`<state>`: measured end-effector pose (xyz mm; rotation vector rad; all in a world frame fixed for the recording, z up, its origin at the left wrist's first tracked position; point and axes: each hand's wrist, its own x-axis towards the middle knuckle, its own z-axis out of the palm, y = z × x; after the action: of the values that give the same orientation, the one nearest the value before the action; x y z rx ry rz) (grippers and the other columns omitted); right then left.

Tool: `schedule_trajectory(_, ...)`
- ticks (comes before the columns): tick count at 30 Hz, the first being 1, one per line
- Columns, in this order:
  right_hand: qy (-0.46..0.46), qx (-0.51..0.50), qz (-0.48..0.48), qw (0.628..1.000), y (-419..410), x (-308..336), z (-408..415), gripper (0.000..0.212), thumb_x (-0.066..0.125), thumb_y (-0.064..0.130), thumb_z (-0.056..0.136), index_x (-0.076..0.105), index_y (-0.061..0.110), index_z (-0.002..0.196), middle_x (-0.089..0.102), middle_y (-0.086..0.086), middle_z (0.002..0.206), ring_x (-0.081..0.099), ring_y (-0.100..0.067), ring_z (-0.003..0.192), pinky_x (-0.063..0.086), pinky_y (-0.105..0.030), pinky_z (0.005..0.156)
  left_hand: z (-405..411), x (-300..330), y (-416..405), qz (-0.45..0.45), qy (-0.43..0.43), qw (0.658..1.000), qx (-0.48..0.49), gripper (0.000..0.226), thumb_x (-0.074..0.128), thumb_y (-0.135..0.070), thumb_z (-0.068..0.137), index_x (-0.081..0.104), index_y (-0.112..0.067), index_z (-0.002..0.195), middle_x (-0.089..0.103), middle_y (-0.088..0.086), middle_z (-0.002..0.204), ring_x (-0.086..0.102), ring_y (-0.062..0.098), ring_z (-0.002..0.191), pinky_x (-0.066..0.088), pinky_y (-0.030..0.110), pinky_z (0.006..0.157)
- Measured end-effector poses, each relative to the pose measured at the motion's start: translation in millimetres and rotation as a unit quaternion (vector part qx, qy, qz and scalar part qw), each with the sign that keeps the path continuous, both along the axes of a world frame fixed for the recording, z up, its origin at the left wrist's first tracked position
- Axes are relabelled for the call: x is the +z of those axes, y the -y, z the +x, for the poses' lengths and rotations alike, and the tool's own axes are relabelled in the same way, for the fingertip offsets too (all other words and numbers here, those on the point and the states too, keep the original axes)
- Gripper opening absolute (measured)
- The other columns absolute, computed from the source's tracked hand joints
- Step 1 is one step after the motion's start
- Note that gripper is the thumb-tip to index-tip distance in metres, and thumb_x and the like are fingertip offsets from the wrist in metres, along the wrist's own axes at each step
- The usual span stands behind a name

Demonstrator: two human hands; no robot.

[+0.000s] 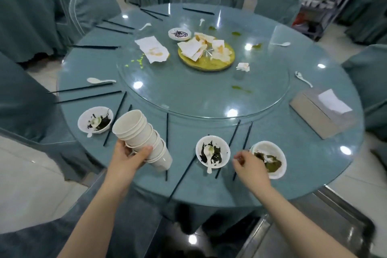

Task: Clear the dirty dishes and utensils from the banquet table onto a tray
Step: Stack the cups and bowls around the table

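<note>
Our left hand (130, 153) grips a stack of cups (144, 136) above the table's (303, 174) near edge; our right hand (249, 163), fingers loosely curled and holding nothing, reaches a dirty bowl (272, 159). Three bowls, spoons, chopsticks and the centre plate (206, 56) remain.

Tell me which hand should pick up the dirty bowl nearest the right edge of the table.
Right. The right hand holds nothing visible and hovers beside that bowl, nearly touching its rim. The left hand grips the stack of cups, so it is occupied and farther away.
</note>
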<state>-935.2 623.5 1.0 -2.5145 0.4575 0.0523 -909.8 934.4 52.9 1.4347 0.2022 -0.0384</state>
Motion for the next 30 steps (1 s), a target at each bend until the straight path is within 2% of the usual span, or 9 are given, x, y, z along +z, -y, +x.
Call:
schedule_trajectory(2, -0.028, 0.025, -0.017, 0.999, -25, -5, 15, 0.012, 0.055, 0.032, 0.088, 0.062, 0.025, 0.095, 0.068, 0.006, 0.088, 0.062, -0.019, 0.085, 0.046, -0.029, 0.069, 5, -4, -3, -0.011, -0.007, 1.0, -0.005, 0.049, 0.063, 0.0, 0.084, 0.048, -0.022, 0.125, 0.065, -0.006, 0.113, 0.066, 0.001, 0.091, 0.057, 0.022, 0.074)
schedule_trajectory(5, -0.092, 0.027, -0.017, 0.995, -50, -16, 32, 0.012, 0.05, 0.037, 0.088, 0.056, 0.027, 0.091, 0.066, 0.008, 0.076, 0.058, -0.019, 0.083, 0.042, -0.028, 0.062, 10, -10, -8, -0.023, -0.023, 0.999, -0.001, 0.046, 0.064, 0.0, 0.083, 0.051, -0.024, 0.119, 0.064, -0.001, 0.118, 0.063, 0.012, 0.104, 0.056, 0.032, 0.086)
schedule_trajectory(9, -0.155, 0.032, -0.043, 0.986, -65, -29, 51, 0.018, 0.051, 0.029, 0.085, 0.055, 0.024, 0.102, 0.068, -0.001, 0.092, 0.061, -0.024, 0.093, 0.043, -0.028, 0.067, 14, -19, -19, -0.017, -0.041, 0.999, 0.006, 0.052, 0.065, 0.001, 0.082, 0.049, -0.019, 0.128, 0.063, 0.004, 0.124, 0.06, 0.021, 0.112, 0.052, 0.042, 0.092)
schedule_trajectory(15, -0.12, 0.02, -0.047, 0.991, -43, -24, 71, 0.042, 0.044, 0.004, 0.081, 0.048, 0.019, 0.121, 0.061, -0.008, 0.114, 0.058, -0.03, 0.1, 0.039, -0.031, 0.07, 23, -24, -26, 0.006, -0.055, 0.998, 0.009, 0.055, 0.066, -0.003, 0.083, 0.048, -0.02, 0.131, 0.063, 0.003, 0.124, 0.061, 0.021, 0.111, 0.053, 0.04, 0.086)
schedule_trajectory(21, -0.092, 0.053, -0.08, 0.991, -24, -20, 90, 0.032, 0.049, 0.013, 0.089, 0.048, 0.009, 0.121, 0.044, -0.013, 0.123, 0.059, -0.036, 0.094, 0.044, -0.037, 0.077, 34, -16, -16, 0.022, -0.055, 0.998, 0.007, 0.051, 0.065, -0.004, 0.084, 0.049, -0.019, 0.13, 0.065, 0.001, 0.12, 0.062, 0.019, 0.108, 0.052, 0.042, 0.088)
schedule_trajectory(23, -0.137, 0.08, -0.096, 0.983, -25, -22, 96, 0.029, 0.053, 0.018, 0.088, 0.052, 0.01, 0.116, 0.051, -0.013, 0.119, 0.06, -0.035, 0.095, 0.047, -0.036, 0.077, 38, -14, -13, 0.025, -0.05, 0.998, 0.006, 0.05, 0.065, -0.003, 0.084, 0.05, -0.021, 0.128, 0.066, -0.001, 0.118, 0.063, 0.016, 0.105, 0.053, 0.041, 0.086)
schedule_trajectory(26, -0.173, 0.091, -0.079, 0.977, -27, -23, 100, 0.008, 0.052, 0.018, 0.085, 0.056, 0.012, 0.083, 0.063, -0.011, 0.091, 0.059, -0.031, 0.083, 0.044, -0.029, 0.065, 43, -12, -8, 0.03, -0.043, 0.999, 0.008, 0.044, 0.064, -0.004, 0.084, 0.053, -0.027, 0.12, 0.068, -0.005, 0.114, 0.064, 0.011, 0.1, 0.054, 0.036, 0.081)
schedule_trajectory(28, -0.154, 0.073, -0.042, 0.984, -21, -21, 98, 0.021, 0.051, 0.019, 0.085, 0.048, 0.019, 0.064, 0.059, -0.006, 0.072, 0.054, -0.027, 0.07, 0.037, -0.027, 0.056, 48, -12, -3, 0.033, -0.043, 0.999, 0.005, 0.041, 0.064, -0.004, 0.084, 0.055, -0.032, 0.114, 0.069, -0.009, 0.109, 0.065, 0.008, 0.097, 0.054, 0.033, 0.078)
schedule_trajectory(30, -0.11, 0.038, -0.01, 0.993, -10, -14, 92, 0.023, 0.053, 0.023, 0.086, 0.049, 0.021, 0.063, 0.056, 0.001, 0.064, 0.052, -0.023, 0.065, 0.032, -0.026, 0.048, 54, -13, 2, 0.032, -0.042, 0.999, -0.001, 0.042, 0.064, -0.002, 0.085, 0.054, -0.031, 0.113, 0.069, -0.007, 0.109, 0.065, 0.009, 0.097, 0.054, 0.034, 0.078)
